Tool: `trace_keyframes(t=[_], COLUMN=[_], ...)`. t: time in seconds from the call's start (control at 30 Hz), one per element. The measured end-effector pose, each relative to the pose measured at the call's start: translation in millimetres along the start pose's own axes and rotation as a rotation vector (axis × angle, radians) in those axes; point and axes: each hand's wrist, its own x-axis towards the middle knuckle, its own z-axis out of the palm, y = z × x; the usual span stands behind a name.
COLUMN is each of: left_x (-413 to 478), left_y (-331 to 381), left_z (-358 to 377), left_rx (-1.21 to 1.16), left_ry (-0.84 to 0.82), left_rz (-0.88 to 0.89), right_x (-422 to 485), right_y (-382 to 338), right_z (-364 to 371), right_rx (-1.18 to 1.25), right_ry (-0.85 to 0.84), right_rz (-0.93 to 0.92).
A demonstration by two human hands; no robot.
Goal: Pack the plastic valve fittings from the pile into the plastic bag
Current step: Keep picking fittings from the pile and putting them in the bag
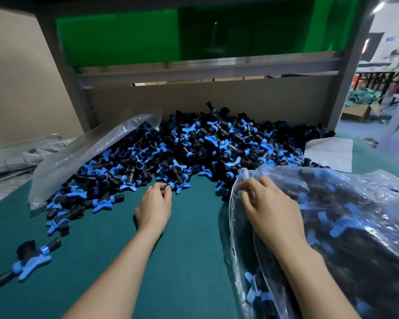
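From my end, the pile of black-and-blue valve fittings lies heaped across the back of the green table, my left hand pinching one fitting at its near edge, while my right hand grips the open mouth of the partly filled clear plastic bag lying just to the right.

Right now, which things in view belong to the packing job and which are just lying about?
Job: pile of valve fittings; plastic bag, its mouth held by the right hand; left hand pinching a fitting at the pile's edge.
Lying about: second clear bag draped on the pile's left; white sheet; grey cloth.
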Motion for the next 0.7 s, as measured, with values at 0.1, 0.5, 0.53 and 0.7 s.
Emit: trace_keyframes(t=[0.1,0.5,0.53,0.7], left_x=[-17.7,-92.0,-92.7,-93.9], left_y=[-3.4,16.3,16.7,18.2], left_z=[-12.8,-32.8,-33.9,-38.8], left_rx=[-0.466,-0.96,-0.959,-0.958], left_ry=[-0.06,-0.275,-0.288,-0.35], left_rz=[0.009,0.053,0.062,0.087], right_x=[-1.0,-7.2,-8.0,-8.9], right_y=[0.1,-3.5,-3.3,-0.3], right_z=[-0.1,0.3,0.0,-1.0], right_rx=[-0.004,-0.027,-0.021,0.003], right_ry=[-0.013,0.003,-0.008,-0.044], right_rz=[0.005,-0.071,-0.082,-0.13])
